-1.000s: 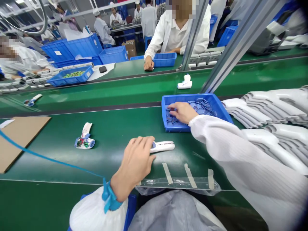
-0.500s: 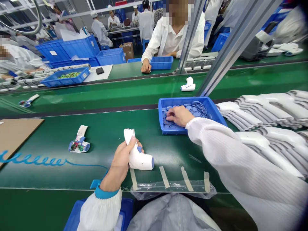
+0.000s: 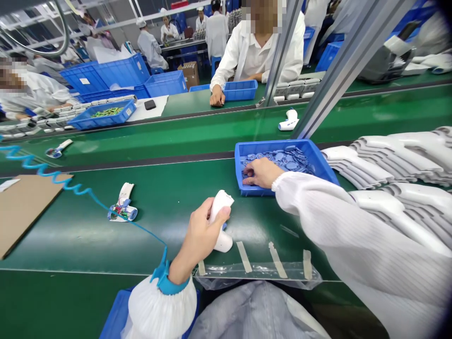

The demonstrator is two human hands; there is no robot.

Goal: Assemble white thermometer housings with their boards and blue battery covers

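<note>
My left hand [image 3: 203,225] is wrapped around a white gun-shaped plastic device [image 3: 221,203], held just above the green bench with its handle end up. A blue trigger-like part shows beside my thumb. My right hand [image 3: 263,173] reaches into a blue tray [image 3: 286,143] with its fingers curled down among loose blue plastic pieces [image 3: 291,162]. Whatever lies between those fingertips is hidden. On the bench to the left lies an opened device half [image 3: 123,207], with wires and a circuit board showing.
Stacked white casing halves [image 3: 377,160] fill the right side. A metal post [image 3: 335,70] rises behind the tray. A coiled blue cord [image 3: 88,190] runs to my left wristband. Tape strips [image 3: 243,256] hold a plastic bag at the front edge. A co-worker [image 3: 257,56] sits opposite.
My left hand has moved right and turned the device, so its blue end cap no longer shows. My right hand stays in the tray. The cord is stretched higher.
</note>
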